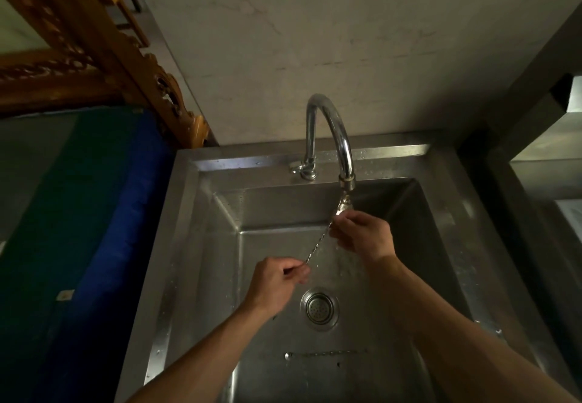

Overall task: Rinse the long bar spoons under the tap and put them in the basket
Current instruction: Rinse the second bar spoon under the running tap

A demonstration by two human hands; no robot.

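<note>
Both hands grip one long bar spoon (318, 243) over the basin: the left hand (273, 283) pinches the near end of its twisted stem between closed fingers, and the right hand (362, 235) closes on the far end, right under the spout. Around them the steel sink (189, 245) fills the middle of the scene, its basin wet. At its far rim stands the curved tap (333, 131), arching toward the right, with water running from the spout onto the spoon's bowl. Near the basin's middle lies the round drain strainer (319, 308). Nearer still, a second bar spoon (326, 353) lies flat across the basin floor, apart from both hands.
</note>
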